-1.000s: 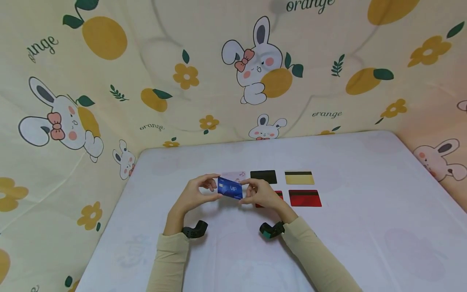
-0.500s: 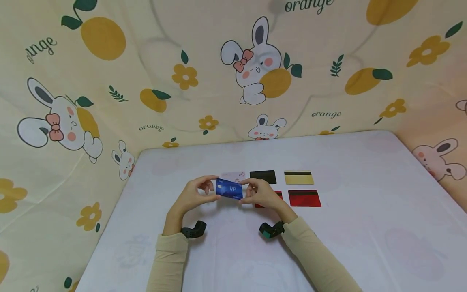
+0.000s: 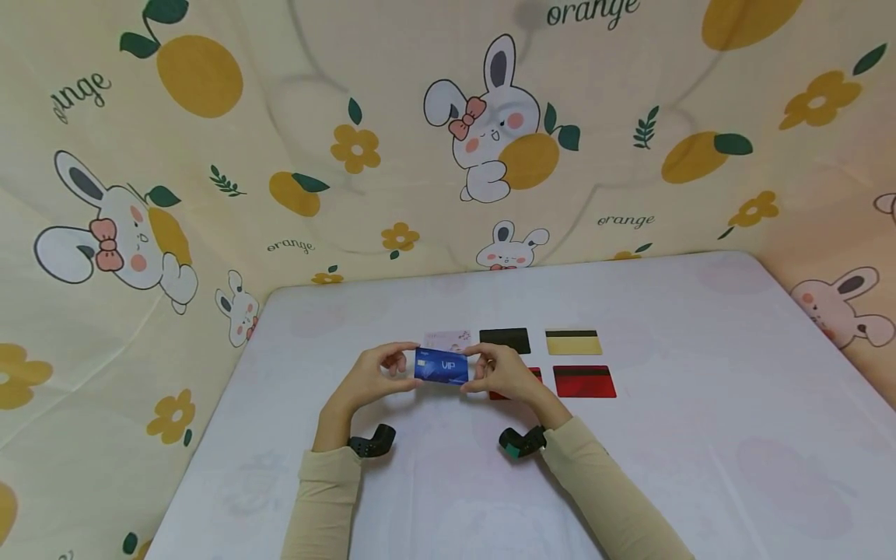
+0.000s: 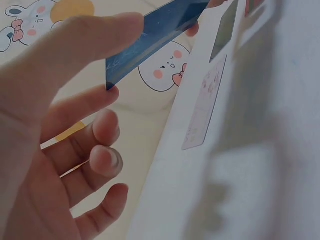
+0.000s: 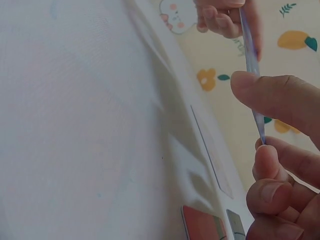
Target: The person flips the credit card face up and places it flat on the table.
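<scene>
A blue card printed "VIP" [image 3: 441,366] is held up off the table between both hands, its printed face toward the head camera. My left hand [image 3: 372,372] pinches its left end between thumb and index finger, the other fingers loosely curled, as the left wrist view shows. At the opposite end, my right hand [image 3: 505,372] pinches the card the same way. Seen from the right wrist, the blue card [image 5: 251,55] stands almost edge-on. Just behind it on the table lies a pale pink card [image 3: 448,340], partly covered in the head view.
A black card [image 3: 504,339] and a gold card [image 3: 573,342] lie in the back row. In front of them are a red card with a dark stripe [image 3: 584,382] and another red card [image 3: 535,373], mostly hidden by the right hand. A white cloth covers the table [image 3: 700,435].
The blue card has turned from a slant to nearly level, its face tipping more toward the head camera. Both hands keep their pinch and have barely moved.
</scene>
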`<state>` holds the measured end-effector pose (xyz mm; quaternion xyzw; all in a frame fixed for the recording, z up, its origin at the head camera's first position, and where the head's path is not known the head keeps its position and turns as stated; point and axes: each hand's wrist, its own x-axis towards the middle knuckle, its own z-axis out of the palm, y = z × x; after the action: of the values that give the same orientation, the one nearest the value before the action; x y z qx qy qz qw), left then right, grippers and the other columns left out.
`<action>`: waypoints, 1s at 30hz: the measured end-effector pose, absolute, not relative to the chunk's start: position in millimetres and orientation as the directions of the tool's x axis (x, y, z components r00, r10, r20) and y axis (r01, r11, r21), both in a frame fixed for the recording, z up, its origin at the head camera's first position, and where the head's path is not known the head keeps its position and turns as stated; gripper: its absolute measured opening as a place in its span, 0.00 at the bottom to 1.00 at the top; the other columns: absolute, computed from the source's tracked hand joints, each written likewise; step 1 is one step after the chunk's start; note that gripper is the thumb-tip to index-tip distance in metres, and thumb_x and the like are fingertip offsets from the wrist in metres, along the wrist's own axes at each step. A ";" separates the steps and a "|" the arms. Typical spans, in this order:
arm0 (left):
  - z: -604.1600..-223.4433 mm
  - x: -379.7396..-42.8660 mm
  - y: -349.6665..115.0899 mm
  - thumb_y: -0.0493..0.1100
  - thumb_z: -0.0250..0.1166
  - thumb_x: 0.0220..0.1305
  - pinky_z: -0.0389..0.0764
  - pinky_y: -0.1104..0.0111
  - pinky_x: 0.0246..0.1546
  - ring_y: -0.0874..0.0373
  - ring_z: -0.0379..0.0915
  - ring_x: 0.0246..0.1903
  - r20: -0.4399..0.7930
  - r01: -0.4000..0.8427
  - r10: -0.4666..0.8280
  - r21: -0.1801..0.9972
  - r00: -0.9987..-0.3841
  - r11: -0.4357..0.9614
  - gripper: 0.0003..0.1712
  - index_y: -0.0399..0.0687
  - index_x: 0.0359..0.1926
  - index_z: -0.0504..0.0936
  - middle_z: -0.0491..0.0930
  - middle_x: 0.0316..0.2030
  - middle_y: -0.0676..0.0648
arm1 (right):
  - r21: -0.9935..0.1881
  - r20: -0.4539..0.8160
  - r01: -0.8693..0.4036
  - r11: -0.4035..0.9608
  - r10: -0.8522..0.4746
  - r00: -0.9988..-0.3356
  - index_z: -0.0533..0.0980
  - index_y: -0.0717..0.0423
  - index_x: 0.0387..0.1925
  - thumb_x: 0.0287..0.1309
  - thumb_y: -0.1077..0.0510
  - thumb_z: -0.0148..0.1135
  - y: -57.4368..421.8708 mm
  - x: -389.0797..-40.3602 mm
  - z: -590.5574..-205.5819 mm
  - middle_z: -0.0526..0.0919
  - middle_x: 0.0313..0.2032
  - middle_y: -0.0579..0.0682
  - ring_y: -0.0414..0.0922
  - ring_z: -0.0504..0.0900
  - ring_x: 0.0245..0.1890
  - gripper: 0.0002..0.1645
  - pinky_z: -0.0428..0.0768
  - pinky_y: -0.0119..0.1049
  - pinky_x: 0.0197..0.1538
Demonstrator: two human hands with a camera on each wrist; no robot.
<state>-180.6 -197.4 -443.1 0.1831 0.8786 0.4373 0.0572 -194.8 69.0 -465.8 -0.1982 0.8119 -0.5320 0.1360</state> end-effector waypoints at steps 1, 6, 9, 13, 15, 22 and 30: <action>-443.4 -180.7 -197.5 0.42 0.76 0.48 0.69 0.73 0.35 0.57 0.68 0.32 0.054 0.268 0.373 0.790 -0.926 0.552 0.33 0.45 0.58 0.77 0.75 0.30 0.44 | -0.918 -0.008 -0.178 0.355 -0.464 -0.886 0.74 0.66 0.57 0.43 0.64 0.75 69.5 -195.8 -468.1 0.78 0.27 0.60 0.38 0.67 0.21 0.36 0.64 0.26 0.24; -444.3 -180.7 -197.5 0.43 0.76 0.48 0.68 0.74 0.34 0.56 0.67 0.33 0.024 0.246 0.371 0.789 -0.928 0.563 0.34 0.46 0.58 0.78 0.73 0.30 0.46 | -0.921 0.000 -0.180 0.345 -0.463 -0.886 0.75 0.63 0.55 0.41 0.62 0.77 71.4 -196.7 -470.8 0.77 0.25 0.55 0.38 0.68 0.21 0.36 0.66 0.26 0.25; -445.7 -181.2 -197.3 0.43 0.76 0.47 0.67 0.74 0.34 0.56 0.66 0.32 0.015 0.238 0.372 0.793 -0.928 0.561 0.34 0.45 0.58 0.78 0.73 0.29 0.46 | -0.921 0.003 -0.185 0.343 -0.467 -0.884 0.76 0.63 0.55 0.40 0.61 0.78 72.3 -196.4 -469.7 0.77 0.25 0.53 0.37 0.69 0.22 0.36 0.68 0.26 0.26; -448.2 -182.1 -197.0 0.44 0.77 0.47 0.68 0.75 0.33 0.58 0.66 0.31 0.001 0.225 0.369 0.795 -0.929 0.563 0.34 0.46 0.58 0.78 0.73 0.29 0.47 | -0.914 0.006 -0.197 0.355 -0.473 -0.881 0.76 0.64 0.54 0.40 0.61 0.78 73.3 -196.3 -468.0 0.77 0.23 0.51 0.37 0.70 0.21 0.35 0.69 0.26 0.27; -449.0 -182.3 -196.7 0.44 0.77 0.47 0.68 0.75 0.33 0.58 0.66 0.31 -0.009 0.218 0.368 0.791 -0.930 0.571 0.34 0.46 0.57 0.78 0.73 0.29 0.47 | -0.910 0.005 -0.202 0.363 -0.476 -0.879 0.76 0.64 0.53 0.40 0.61 0.78 73.9 -196.3 -467.2 0.77 0.23 0.50 0.37 0.70 0.21 0.35 0.69 0.26 0.27; -450.8 -181.5 -195.1 0.45 0.77 0.47 0.67 0.74 0.31 0.59 0.65 0.30 -0.050 0.195 0.364 0.773 -0.930 0.603 0.34 0.45 0.57 0.79 0.74 0.29 0.45 | -0.897 -0.011 -0.204 0.391 -0.482 -0.876 0.76 0.65 0.52 0.40 0.61 0.77 74.8 -195.4 -465.6 0.78 0.23 0.52 0.38 0.70 0.22 0.34 0.69 0.26 0.28; -457.7 -184.5 -193.4 0.48 0.77 0.47 0.66 0.76 0.28 0.62 0.64 0.26 -0.075 0.192 0.372 0.752 -0.925 0.631 0.34 0.44 0.57 0.79 0.74 0.27 0.47 | -0.882 -0.057 -0.173 0.437 -0.466 -0.883 0.76 0.65 0.52 0.41 0.61 0.77 75.8 -195.5 -467.5 0.75 0.20 0.47 0.39 0.69 0.21 0.33 0.68 0.27 0.29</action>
<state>-184.5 -193.4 -457.7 0.1572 0.8960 0.3998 0.1123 -195.5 75.8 -467.5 -0.1915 0.8347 -0.4947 0.1478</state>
